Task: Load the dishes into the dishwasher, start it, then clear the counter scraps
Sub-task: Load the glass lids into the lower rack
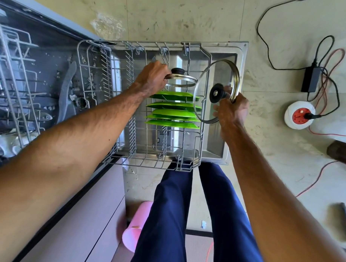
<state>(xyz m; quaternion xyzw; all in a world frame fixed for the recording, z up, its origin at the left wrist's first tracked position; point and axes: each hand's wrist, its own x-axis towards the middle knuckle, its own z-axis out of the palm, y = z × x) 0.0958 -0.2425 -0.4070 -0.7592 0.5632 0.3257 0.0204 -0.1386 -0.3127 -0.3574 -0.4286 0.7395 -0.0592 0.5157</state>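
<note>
Floor tiles frame the rack. My left hand grips the small lid on edge, parallel to and just beyond the green plates. My right hand grips the large lid at the rack's right edge.

Fig. 1. The wearer as I see them through the head camera. Left forearm and right forearm: bare, with dark hair along the upper side. Left hand and right hand: bare, skin creased over the knuckles. Trousers: plain navy blue cloth, soft lengthwise folds down each leg
</note>
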